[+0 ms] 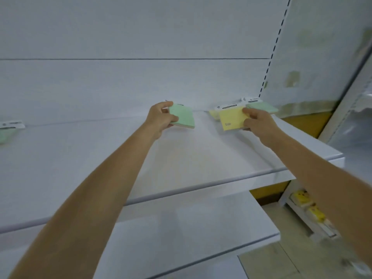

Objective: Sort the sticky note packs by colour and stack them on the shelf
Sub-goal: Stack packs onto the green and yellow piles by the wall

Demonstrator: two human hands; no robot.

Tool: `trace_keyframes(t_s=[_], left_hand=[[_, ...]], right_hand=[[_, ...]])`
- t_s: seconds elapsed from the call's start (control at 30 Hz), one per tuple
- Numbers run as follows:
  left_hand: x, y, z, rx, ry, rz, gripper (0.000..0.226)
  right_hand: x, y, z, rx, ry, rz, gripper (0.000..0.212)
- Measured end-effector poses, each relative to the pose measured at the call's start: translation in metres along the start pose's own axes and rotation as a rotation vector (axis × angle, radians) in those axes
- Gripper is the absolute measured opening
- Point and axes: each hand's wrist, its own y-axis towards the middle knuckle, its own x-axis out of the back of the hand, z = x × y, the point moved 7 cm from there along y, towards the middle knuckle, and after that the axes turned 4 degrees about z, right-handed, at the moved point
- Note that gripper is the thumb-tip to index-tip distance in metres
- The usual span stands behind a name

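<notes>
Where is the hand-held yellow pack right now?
Head view, right of centre: the right hand grips the yellow pack at the upper shelf, beside a green pack near the back corner.

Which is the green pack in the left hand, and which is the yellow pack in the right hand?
green pack [185, 114]: head view, middle of its top face.
yellow pack [231, 118]: head view, middle of its top face.

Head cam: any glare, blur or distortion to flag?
Head view: flat, soft light, no glare, faint shadows on the shelf; right edge and lower-right corner smeared; slotted upright leans; left hand with green pack and right hand with yellow pack fairly sharp, label print unreadable.
</notes>
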Motion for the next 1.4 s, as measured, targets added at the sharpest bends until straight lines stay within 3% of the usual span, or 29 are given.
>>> trace_keyframes(t_s=[0.23, 0.43, 0.53, 0.6, 0.77, 1.0, 1.17, 1.4], left_hand=[[-0.028, 0.024, 0.013, 0.004, -0.055, -0.09, 0.059], [-0.033, 0.041, 0.007, -0.021, -0.093, -0.104, 0.058], [-0.034, 0.046, 0.008, -0.021, -0.086, -0.104, 0.057], [-0.035, 0.048, 0.007, -0.029, -0.069, -0.097, 0.057], [-0.043, 0.051, -0.004, -0.05, -0.039, -0.104, 0.057], [-0.085, 0.066, -0.023, -0.078, -0.083, -0.099, 0.057], [-0.153, 0.089, -0.032, -0.061, -0.123, -0.061, 0.056], [-0.252, 0.12, -0.028, -0.076, -0.102, 0.002, 0.059]], right_hand=[[0.009, 0.06, -0.001, -0.043, 0.037, 0.044, 0.047], [-0.019, 0.088, -0.002, -0.028, -0.084, 0.109, 0.044], [-0.024, 0.098, -0.004, -0.006, -0.268, 0.085, 0.019], [-0.027, 0.107, -0.005, 0.047, -0.388, 0.069, 0.031], [-0.032, 0.112, -0.018, 0.075, -0.563, 0.138, 0.018], [0.006, 0.103, -0.022, 0.252, -0.687, 0.234, 0.048], [0.068, 0.08, -0.06, 0.28, -0.847, 0.363, 0.06], [0.092, 0.066, -0.078, 0.305, -0.938, 0.372, 0.062]])
